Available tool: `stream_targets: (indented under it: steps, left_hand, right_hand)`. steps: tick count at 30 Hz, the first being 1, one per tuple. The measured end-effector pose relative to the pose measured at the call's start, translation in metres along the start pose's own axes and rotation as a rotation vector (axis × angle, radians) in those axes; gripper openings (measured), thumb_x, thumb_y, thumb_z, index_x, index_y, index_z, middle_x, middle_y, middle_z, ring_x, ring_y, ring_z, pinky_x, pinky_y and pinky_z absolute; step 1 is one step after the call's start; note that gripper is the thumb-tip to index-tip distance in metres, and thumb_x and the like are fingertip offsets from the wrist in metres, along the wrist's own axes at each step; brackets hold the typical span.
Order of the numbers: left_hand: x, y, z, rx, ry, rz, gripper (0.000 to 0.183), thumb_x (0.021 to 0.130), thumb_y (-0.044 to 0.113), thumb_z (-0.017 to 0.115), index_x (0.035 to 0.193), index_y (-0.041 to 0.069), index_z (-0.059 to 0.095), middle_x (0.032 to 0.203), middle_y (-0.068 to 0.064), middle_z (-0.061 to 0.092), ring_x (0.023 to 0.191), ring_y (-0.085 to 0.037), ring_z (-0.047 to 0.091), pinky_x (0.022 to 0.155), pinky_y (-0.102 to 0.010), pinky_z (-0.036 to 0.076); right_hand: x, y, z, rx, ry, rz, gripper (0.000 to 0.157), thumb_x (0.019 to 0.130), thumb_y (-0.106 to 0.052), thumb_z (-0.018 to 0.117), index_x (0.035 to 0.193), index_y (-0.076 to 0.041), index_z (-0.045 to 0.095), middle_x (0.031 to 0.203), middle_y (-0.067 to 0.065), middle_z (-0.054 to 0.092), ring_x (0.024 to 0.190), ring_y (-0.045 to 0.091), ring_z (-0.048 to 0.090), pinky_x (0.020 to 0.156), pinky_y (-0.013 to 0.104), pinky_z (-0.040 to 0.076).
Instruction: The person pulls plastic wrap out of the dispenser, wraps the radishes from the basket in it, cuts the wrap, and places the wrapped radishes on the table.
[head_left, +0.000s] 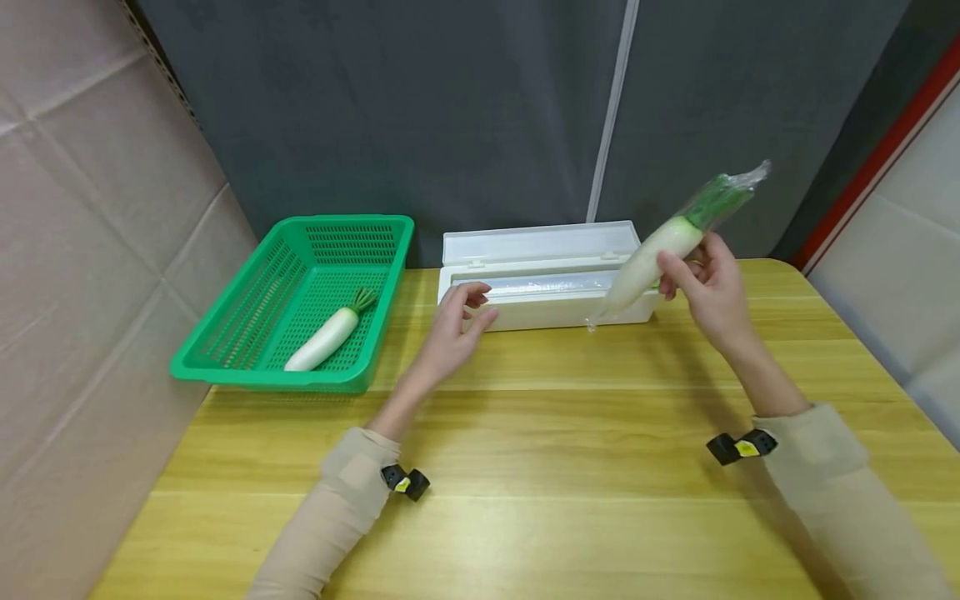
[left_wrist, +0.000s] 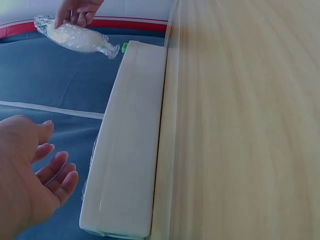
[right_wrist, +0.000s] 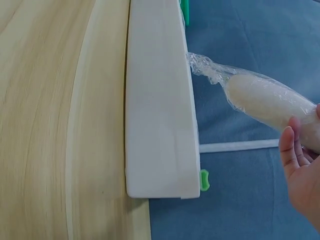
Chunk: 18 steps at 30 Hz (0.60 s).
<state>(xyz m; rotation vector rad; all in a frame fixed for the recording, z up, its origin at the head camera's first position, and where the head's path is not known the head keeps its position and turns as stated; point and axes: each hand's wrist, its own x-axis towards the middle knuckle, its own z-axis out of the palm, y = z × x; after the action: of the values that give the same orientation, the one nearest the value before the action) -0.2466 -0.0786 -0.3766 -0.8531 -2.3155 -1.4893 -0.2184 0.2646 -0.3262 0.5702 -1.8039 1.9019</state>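
Observation:
My right hand (head_left: 712, 287) holds a white radish (head_left: 651, 258) wrapped in clear plastic film, raised and tilted in front of the right end of the film box. Twisted film sticks out past its green top and its tip, and the tip end shows plainly in the right wrist view on the wrapped radish (right_wrist: 265, 100). My left hand (head_left: 453, 325) is by the left front of the white cling film box (head_left: 555, 315), fingers loosely bent and holding nothing. The box lid (head_left: 536, 247) stands raised at the back, and a roll of film (head_left: 551, 284) lies inside.
At the left stands a green plastic basket (head_left: 367, 367) with a bare white radish (head_left: 324, 340) in it. All of this is on a wooden table (head_left: 525, 467). A dark grey curtain (head_left: 420, 108) hangs behind. A green piece (right_wrist: 204, 180) sits at the box's right end.

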Motion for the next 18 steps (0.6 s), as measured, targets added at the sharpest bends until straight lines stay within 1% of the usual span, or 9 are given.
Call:
stream_targets:
  steps: [3, 8, 12, 16, 18]
  left_hand:
    - [0.000, -0.003, -0.003, 0.029, 0.014, -0.016, 0.036, 0.098, 0.008, 0.066, 0.128, -0.007, 0.054, 0.119, -0.025, 0.055, 0.110, -0.040, 0.051, 0.093, -0.056, 0.043]
    - [-0.001, -0.008, -0.009, 0.090, 0.040, -0.050, 0.035, 0.098, 0.010, 0.066, 0.128, -0.005, 0.056, 0.123, -0.022, 0.052, 0.115, -0.036, 0.049, 0.099, -0.052, 0.042]
    - [-0.002, -0.012, -0.012, 0.135, 0.063, -0.053, 0.033, 0.098, 0.011, 0.067, 0.126, -0.004, 0.059, 0.124, -0.020, 0.052, 0.117, -0.035, 0.049, 0.103, -0.048, 0.041]
    - [-0.002, -0.016, -0.014, 0.166, 0.078, -0.061, 0.031, 0.098, 0.011, 0.067, 0.125, -0.002, 0.061, 0.123, -0.019, 0.053, 0.117, -0.035, 0.049, 0.101, -0.046, 0.041]
    - [-0.002, -0.018, -0.015, 0.173, 0.082, -0.072, 0.031, 0.097, 0.010, 0.068, 0.125, -0.001, 0.061, 0.122, -0.019, 0.052, 0.116, -0.035, 0.048, 0.099, -0.046, 0.040]
  right_hand:
    - [0.001, 0.001, -0.005, -0.027, 0.025, 0.019, 0.023, 0.096, 0.002, 0.063, 0.117, -0.003, 0.055, 0.080, 0.007, 0.059, 0.057, 0.016, 0.056, 0.051, 0.020, 0.046]
    - [0.002, 0.005, -0.015, -0.100, 0.076, 0.054, 0.023, 0.097, -0.002, 0.064, 0.117, -0.006, 0.055, 0.081, 0.005, 0.057, 0.057, 0.013, 0.051, 0.050, 0.020, 0.042]
    - [0.004, 0.008, -0.023, -0.133, 0.117, 0.086, 0.022, 0.098, -0.004, 0.063, 0.117, -0.009, 0.054, 0.082, 0.003, 0.055, 0.057, 0.010, 0.047, 0.051, 0.018, 0.039]
    - [0.004, 0.011, -0.030, -0.141, 0.153, 0.132, 0.022, 0.098, -0.005, 0.062, 0.117, -0.012, 0.054, 0.087, 0.002, 0.054, 0.060, 0.007, 0.047, 0.053, 0.016, 0.039]
    - [0.004, 0.012, -0.034, -0.200, 0.161, 0.153, 0.023, 0.098, -0.007, 0.061, 0.118, -0.015, 0.052, 0.092, 0.001, 0.054, 0.063, 0.006, 0.048, 0.056, 0.014, 0.040]
